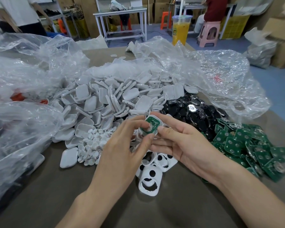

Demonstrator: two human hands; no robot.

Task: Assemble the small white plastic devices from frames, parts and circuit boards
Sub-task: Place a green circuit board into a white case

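Observation:
Between both hands sits a small white frame with a green circuit board (152, 125) lying in it, face up. My left hand (125, 145) pinches its near left edge with thumb and fingertips. My right hand (183, 142) grips its right side, thumb on the rim. Behind them rises a heap of white plastic shells (115, 97). Small white round discs (93, 142) lie left of my left hand. White frames with round holes (150, 176) lie below my hands. Loose green circuit boards (247, 145) pile up at the right, black round parts (196, 111) behind them.
Crumpled clear plastic bags (23, 83) cover the table's left side, and another clear bag (212, 71) lies at the back right. A cup of orange drink (180, 28) stands at the far edge. Bare brown tabletop (72, 186) lies in front. People, stools and cardboard boxes fill the background.

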